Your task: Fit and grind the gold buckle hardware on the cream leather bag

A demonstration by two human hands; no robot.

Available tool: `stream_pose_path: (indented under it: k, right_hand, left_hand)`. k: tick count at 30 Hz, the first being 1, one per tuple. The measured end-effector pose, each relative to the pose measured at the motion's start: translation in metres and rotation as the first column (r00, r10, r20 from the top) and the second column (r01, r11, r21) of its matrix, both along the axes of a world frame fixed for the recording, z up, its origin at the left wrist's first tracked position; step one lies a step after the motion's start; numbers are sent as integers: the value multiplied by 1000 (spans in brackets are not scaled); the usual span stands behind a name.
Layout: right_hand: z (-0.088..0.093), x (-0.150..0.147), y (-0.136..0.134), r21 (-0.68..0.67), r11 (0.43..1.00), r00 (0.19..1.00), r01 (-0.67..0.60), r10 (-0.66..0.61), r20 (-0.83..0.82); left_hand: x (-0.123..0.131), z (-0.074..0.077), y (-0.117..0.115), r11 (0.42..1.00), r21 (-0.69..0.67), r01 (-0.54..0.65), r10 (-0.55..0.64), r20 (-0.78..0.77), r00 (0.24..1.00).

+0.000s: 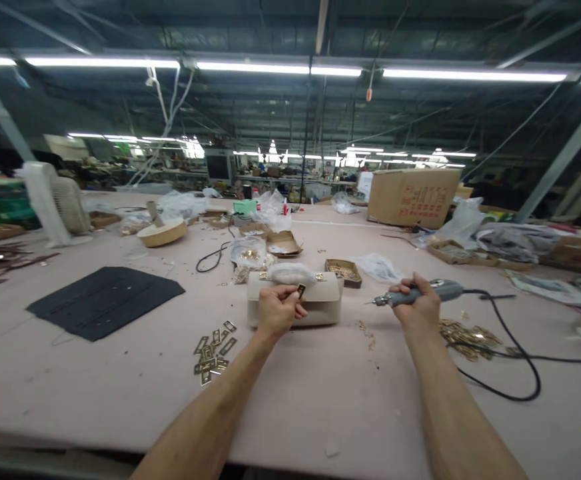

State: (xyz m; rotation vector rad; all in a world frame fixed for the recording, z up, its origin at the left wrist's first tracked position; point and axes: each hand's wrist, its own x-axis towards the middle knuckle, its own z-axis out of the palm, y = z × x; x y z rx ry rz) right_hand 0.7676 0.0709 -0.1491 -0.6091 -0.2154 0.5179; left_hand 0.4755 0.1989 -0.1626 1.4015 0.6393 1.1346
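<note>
My left hand [276,308] pinches a small gold metal buckle [301,290] between thumb and fingers, held up in front of a beige handbag [325,301] lying on the pink table [320,400]. My right hand [417,303] grips a grey corded electric screwdriver [445,290], its tip pointing left toward the bag, a short gap away. White stuffing [290,272] sits on top of the bag. A pile of loose gold buckles [214,352] lies left of my left forearm.
The screwdriver's black cable [515,360] loops to the right over more gold parts [465,332]. A dark fabric panel [103,299] lies at left. Small boxes of hardware [343,271], plastic bags, a tape roll [162,233] and a cardboard carton [413,196] stand farther back.
</note>
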Motion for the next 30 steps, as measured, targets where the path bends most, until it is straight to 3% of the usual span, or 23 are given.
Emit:
stream_pose_path:
  k: [3, 7, 13, 19, 24, 30]
  right_hand:
    - [29, -32, 1, 117, 993, 1000, -3, 1, 20]
    - [65, -94, 9, 166, 986, 987, 4, -31, 161]
    - [98, -178, 36, 240, 969, 867, 54, -164, 470]
    - [92, -213, 54, 240, 968, 771, 70, -206, 603]
    - [75, -218, 61, 234, 966, 719, 111, -240, 652]
    - [70, -221, 66, 228, 964, 682, 135, -258, 685]
  left_hand:
    - [1, 2, -5, 999, -19, -26, 25, -39, 999]
    - [1, 5, -8, 998, -44, -39, 36, -64, 997]
    - [0, 6, -4, 991, -132, -15, 12, -24, 1000]
    - [-4, 12, -4, 985, -175, 3, -2, 9, 1000]
    - [-6, 13, -4, 982, -190, 15, -10, 26, 1000]
    - [-7, 12, -3, 982, -188, 23, -19, 23, 1000]
